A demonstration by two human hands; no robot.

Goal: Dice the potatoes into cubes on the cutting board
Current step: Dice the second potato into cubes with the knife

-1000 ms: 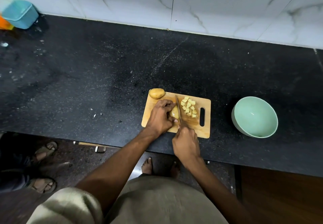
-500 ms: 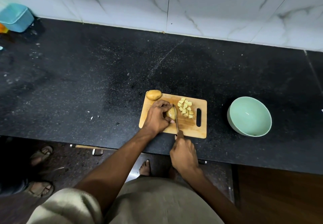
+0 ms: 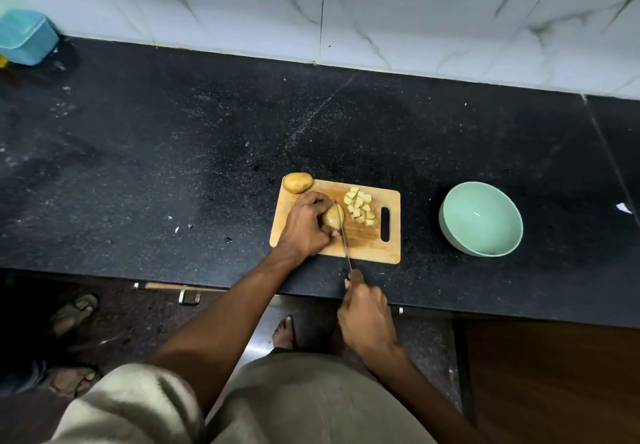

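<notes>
Left hand (image 3: 304,227) clamps a potato piece (image 3: 333,218) on the cutting board (image 3: 367,242); right hand (image 3: 365,315), gripping the knife (image 3: 345,242) at six o'clock, lays its blade twelve-to-six across it.

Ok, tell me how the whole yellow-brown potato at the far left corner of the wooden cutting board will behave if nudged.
The whole yellow-brown potato looks rounded and oval, so it would probably roll or rock rather than slide. It overhangs the corner of the wooden cutting board, so a nudge may send it onto the black counter. Uncut and skin-on, it likely feels firm and dry to grip.
</notes>
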